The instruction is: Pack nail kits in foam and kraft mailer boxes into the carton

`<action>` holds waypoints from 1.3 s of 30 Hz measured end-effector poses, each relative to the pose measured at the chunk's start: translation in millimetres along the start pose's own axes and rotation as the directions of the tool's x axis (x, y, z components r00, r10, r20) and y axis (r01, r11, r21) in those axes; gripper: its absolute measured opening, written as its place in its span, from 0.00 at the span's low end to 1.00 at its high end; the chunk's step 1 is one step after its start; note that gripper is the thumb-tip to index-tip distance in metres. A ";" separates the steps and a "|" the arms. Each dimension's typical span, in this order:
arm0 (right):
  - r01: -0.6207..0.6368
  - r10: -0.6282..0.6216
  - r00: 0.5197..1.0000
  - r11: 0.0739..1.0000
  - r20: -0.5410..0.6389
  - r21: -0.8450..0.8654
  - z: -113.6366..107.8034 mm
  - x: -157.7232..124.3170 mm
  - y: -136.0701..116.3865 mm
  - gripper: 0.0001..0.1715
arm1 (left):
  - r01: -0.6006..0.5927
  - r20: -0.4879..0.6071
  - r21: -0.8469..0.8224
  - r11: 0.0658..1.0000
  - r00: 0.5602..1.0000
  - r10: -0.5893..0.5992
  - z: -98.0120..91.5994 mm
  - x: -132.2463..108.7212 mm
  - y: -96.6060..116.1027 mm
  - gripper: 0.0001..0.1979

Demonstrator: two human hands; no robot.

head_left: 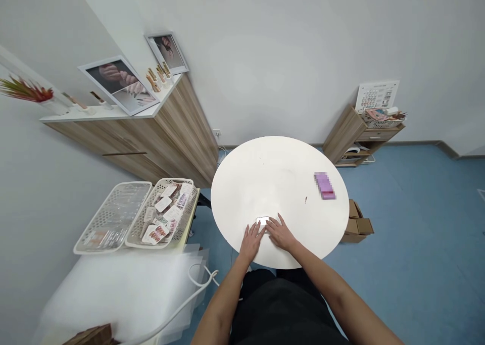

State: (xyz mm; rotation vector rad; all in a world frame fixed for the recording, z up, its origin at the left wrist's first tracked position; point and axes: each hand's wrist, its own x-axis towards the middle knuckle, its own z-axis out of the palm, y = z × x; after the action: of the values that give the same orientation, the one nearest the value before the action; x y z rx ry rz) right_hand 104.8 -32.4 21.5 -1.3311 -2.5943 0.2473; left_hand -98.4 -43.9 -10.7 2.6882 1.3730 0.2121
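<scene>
From my distance I see my left hand and right hand spread flat on the round white table, pinching nothing, a small glossy white piece just between their fingertips

L hand & R hand rest side by side on round white table, fingers touching small shiny white item, mostly hidden. From hands: blurred pink box on tbl at 2 o'clock; 2 white plastic baskets at 10 o'clock, R one w/ card packets; wood cabinet at 11 o'clock w/ framed hand photos on top; small wood shelf unit at 1 o'clock; cardboard box on floor at 3 o'clock.
</scene>
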 end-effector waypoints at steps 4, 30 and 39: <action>-0.032 0.032 0.999 0.999 0.007 -0.028 14.0 1.6 -0.3 0.24 | -0.019 -0.040 -0.010 1.000 0.999 0.019 1.1 6.4 -4.9 0.31; -0.163 0.151 0.981 0.982 0.118 0.100 -33.8 56.8 27.4 0.09 | 0.060 0.049 -0.397 0.916 0.998 -0.044 -41.0 65.0 -45.0 0.17; -0.389 0.318 0.902 0.893 0.292 0.229 -40.8 95.9 49.9 0.09 | 0.380 0.234 -0.444 0.811 0.923 -0.305 -51.9 88.6 -57.0 0.11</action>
State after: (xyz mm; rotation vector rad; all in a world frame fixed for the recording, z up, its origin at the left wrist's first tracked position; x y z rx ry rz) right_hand 100.0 76.6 59.4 -1.7492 -2.3520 0.8636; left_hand -101.5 63.2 37.2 1.9705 1.4913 0.2647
